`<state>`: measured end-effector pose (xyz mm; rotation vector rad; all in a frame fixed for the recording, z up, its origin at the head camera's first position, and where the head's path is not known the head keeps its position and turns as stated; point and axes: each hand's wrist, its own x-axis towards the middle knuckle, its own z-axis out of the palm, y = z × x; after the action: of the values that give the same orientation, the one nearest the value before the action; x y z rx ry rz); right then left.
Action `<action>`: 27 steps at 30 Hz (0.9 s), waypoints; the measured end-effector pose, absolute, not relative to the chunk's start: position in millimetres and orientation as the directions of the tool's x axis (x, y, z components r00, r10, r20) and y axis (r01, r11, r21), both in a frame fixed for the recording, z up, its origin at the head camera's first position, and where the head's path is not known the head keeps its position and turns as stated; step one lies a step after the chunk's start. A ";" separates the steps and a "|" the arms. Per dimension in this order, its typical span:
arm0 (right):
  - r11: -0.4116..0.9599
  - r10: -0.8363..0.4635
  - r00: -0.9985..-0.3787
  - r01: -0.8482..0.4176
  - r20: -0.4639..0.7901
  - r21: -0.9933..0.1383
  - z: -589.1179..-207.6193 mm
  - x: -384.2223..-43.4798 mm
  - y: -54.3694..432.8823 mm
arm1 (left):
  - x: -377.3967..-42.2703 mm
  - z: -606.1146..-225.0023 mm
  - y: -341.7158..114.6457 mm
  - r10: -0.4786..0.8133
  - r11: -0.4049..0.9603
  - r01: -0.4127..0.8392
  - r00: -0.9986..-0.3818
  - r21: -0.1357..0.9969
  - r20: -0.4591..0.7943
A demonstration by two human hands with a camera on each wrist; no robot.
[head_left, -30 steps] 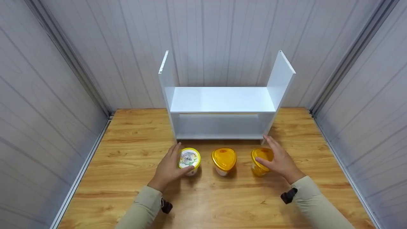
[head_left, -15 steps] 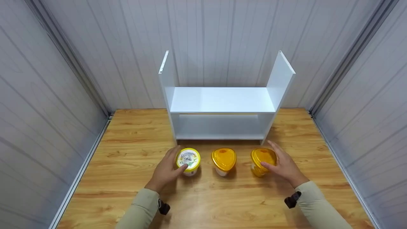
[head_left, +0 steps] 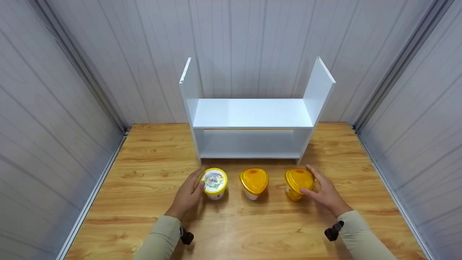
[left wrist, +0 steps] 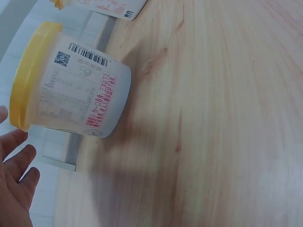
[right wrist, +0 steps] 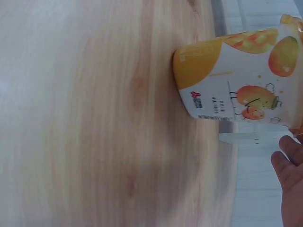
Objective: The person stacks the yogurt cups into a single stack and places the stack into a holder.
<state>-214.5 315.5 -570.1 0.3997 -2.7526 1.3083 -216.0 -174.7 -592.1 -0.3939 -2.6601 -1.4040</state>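
Yellow-rimmed tub (head_left: 214, 181): upright, lower centre, just right of the spread left grip (head_left: 187, 192); rightmost orange cup (head_left: 297, 179): upright, just left of the right grip (head_left: 327, 194), also spread.

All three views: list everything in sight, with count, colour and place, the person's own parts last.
Round tub: one, whitish with yellow lid rim, left end of the row
Middle cup: one, amber lid, centre of the row
Right cup: one, amber lid, right end of the row
Shelf unit: one, white, behind the row
Table: one, wood-toned, under everything
Walls: three, pale grey, back and both sides
Wrist devices: two, black, at the cuffs
Sleeves: two, beige, both forearms
Left hand: one, bare, beside the round tub
Right hand: one, bare, beside the right cup
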 end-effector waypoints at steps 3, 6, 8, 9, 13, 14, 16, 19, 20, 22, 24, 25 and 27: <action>0.586 -0.198 -0.968 -0.244 0.156 -0.773 -572.4 -214.0 314.9 | -215.9 -593.8 -174.7 0.171 0.530 0.261 -0.965 0.807 0.199; 0.570 -0.194 -0.972 -0.223 0.134 -0.791 -573.6 -213.9 314.6 | -215.4 -597.0 -175.4 0.176 0.522 0.264 -0.964 0.811 0.200; 0.560 -0.185 -0.975 -0.204 0.119 -0.803 -573.8 -213.6 314.3 | -214.9 -599.7 -176.3 0.178 0.520 0.267 -0.963 0.811 0.203; 0.557 -0.183 -0.976 -0.199 0.115 -0.806 -574.1 -213.7 314.3 | -214.7 -601.0 -176.7 0.179 0.515 0.270 -0.962 0.813 0.206; 0.511 -0.179 -0.978 -0.189 0.111 -0.839 -576.1 -213.1 314.5 | -213.6 -605.3 -177.4 0.168 0.477 0.245 -0.968 0.844 0.186; 0.495 -0.177 -0.978 -0.186 0.111 -0.849 -577.3 -213.2 314.9 | -213.7 -606.7 -177.2 0.164 0.460 0.232 -0.971 0.857 0.175; 0.459 -0.174 -0.979 -0.175 0.105 -0.871 -579.5 -213.1 315.5 | -213.7 -609.0 -176.3 0.152 0.413 0.199 -0.977 0.889 0.148; 0.421 -0.168 -0.981 -0.158 0.095 -0.893 -583.8 -214.2 315.4 | -213.6 -612.5 -174.9 0.139 0.311 0.149 -0.984 0.939 0.110; 0.405 -0.160 -0.983 -0.149 0.090 -0.902 -585.3 -214.6 315.0 | -213.5 -613.8 -174.5 0.137 0.272 0.137 -0.985 0.953 0.102; 0.383 -0.153 -0.985 -0.137 0.084 -0.914 -587.9 -215.0 314.1 | -213.2 -616.3 -173.9 0.133 0.199 0.113 -0.987 0.973 0.087; 0.361 -0.143 -0.987 -0.125 0.078 -0.924 -590.0 -214.8 313.2 | -213.3 -619.4 -173.6 0.128 0.144 0.097 -0.989 0.985 0.078; 0.351 -0.138 -0.987 -0.122 0.078 -0.928 -590.6 -214.5 312.9 | -213.6 -620.7 -173.3 0.127 0.119 0.090 -0.989 0.989 0.075; 0.333 -0.128 -0.989 -0.118 0.080 -0.936 -591.1 -213.9 311.8 | -214.3 -623.0 -172.7 0.122 0.083 0.080 -0.990 0.993 0.070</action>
<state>-213.9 311.8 -591.1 0.2380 -2.5713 1.8041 -214.3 -172.7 -623.0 -0.2179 -2.3340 -2.1371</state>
